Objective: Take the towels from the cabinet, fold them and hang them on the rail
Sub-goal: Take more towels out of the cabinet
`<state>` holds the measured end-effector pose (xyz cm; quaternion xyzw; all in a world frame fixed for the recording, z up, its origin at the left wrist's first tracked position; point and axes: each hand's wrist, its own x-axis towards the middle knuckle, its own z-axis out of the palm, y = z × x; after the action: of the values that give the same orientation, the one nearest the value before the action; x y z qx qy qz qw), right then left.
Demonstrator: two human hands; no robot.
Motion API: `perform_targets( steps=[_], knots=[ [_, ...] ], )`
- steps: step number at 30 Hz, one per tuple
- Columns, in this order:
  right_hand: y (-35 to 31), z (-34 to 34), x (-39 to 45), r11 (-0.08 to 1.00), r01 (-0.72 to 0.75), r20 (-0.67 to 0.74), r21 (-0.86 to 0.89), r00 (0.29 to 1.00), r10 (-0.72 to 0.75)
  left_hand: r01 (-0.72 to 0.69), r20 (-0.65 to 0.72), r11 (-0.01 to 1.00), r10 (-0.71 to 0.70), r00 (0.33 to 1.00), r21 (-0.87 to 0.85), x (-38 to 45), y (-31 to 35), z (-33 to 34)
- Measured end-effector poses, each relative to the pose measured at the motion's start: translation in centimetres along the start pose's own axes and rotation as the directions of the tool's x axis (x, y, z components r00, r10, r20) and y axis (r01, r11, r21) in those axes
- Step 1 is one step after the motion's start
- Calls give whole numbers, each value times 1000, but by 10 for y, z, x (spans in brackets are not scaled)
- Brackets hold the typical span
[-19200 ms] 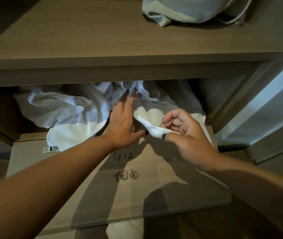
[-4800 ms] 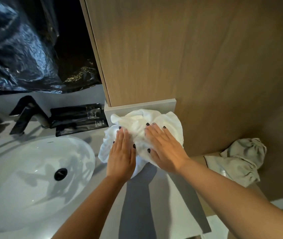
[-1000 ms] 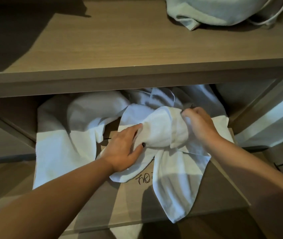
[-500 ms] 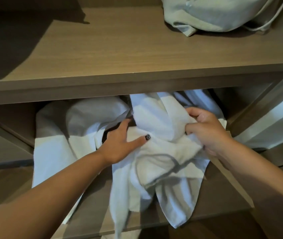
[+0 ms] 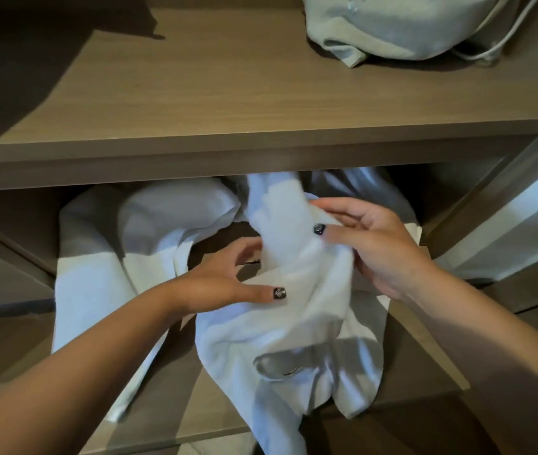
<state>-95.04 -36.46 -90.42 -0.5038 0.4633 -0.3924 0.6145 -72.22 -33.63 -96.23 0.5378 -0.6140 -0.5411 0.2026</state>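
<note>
Right hand (image 5: pixel 372 247) is pinching the bunched top of a white towel (image 5: pixel 297 310), thumb on the near side and fingers wrapped round the far side. Left hand (image 5: pixel 228 284) grips the same bunch from the left: thumb laid across the front, fingers tucked in behind the fold. So both hands are grasping the one towel. It sits at the mouth of the lower cabinet shelf (image 5: pixel 425 366), with its long tails hanging down over the front edge.

If it were me, I'd gather those loose tails before pulling. Lift up and toward you instead of dragging, because a second towel (image 5: pixel 97 280) is lying just to the left, draped over the same edge, and I think it could snag and come along. Keep the bunch high so nothing trails on the floor.

Hard to say much about the back of the compartment: the upper shelf (image 5: pixel 228 103) covers it, and it's dark in there. More white cloth shows behind the hands, but I can't tell if it's a third towel. The left fingertips are hidden. A grey drawstring bag (image 5: pixel 398 24) up top is cut off by the frame. No rail in sight.
</note>
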Motion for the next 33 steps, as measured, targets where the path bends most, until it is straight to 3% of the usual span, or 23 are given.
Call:
perform_targets(
  steps=[3, 7, 9, 12, 15, 18, 20, 23, 25, 26, 27, 28, 29, 31, 33],
  knots=[
    [-1, 11, -1, 995, 97, 125, -34, 988, -92, -73, -57, 966, 60, 997, -249, -5, 10, 13],
    [-4, -1, 4, 921, 242, -90, -305, 956, -280, -24, -197, 909, -65, 978, -417, -13, 9, 12],
    [-1, -5, 1, 893, 282, -154, -352, 923, -352, -46, -304, 841, -144, 942, -539, -14, 12, 10],
    [8, 6, -12, 931, 244, -103, -272, 954, -281, -82, -393, 784, -214, 894, -615, -14, 25, 10],
    [23, 34, -26, 865, 144, 58, -480, 989, -133, -78, -310, 624, -272, 911, -777, -17, 46, 14],
    [35, 65, -30, 792, 164, 91, -588, 986, -137, -128, -340, 511, -348, 874, -850, -16, 59, 20],
    [36, 68, -28, 806, 144, 75, -574, 989, -124, -168, -410, 518, -399, 820, -839, -13, 58, 18],
    [33, 52, -25, 739, 120, 108, -663, 992, -64, -162, -534, 646, -434, 725, -746, -7, 47, 8],
    [26, 42, -23, 666, 152, 170, -730, 985, -38, -103, -701, 854, -343, 625, -510, -7, 37, 3],
    [21, 38, -22, 639, 180, 208, -748, 978, -31, -96, -782, 953, -176, 597, -288, -10, 33, 1],
    [15, 34, -22, 623, 207, 243, -754, 970, -28, -140, -791, 990, 59, 609, -34, -14, 28, -2],
    [8, 29, -21, 622, 228, 268, -749, 963, -30, -228, -711, 961, 269, 650, 155, -18, 24, -5],
    [0, 25, -20, 626, 248, 287, -739, 957, -40, -312, -598, 922, 385, 703, 228, -20, 20, -7],
    [-15, 18, -17, 642, 286, 311, -711, 947, -78, -404, -438, 910, 403, 803, 97, -25, 18, -9],
    [-26, 13, -13, 692, 316, 304, -649, 942, -144, -406, -335, 912, 364, 869, -61, -27, 19, -4]
  ],
)
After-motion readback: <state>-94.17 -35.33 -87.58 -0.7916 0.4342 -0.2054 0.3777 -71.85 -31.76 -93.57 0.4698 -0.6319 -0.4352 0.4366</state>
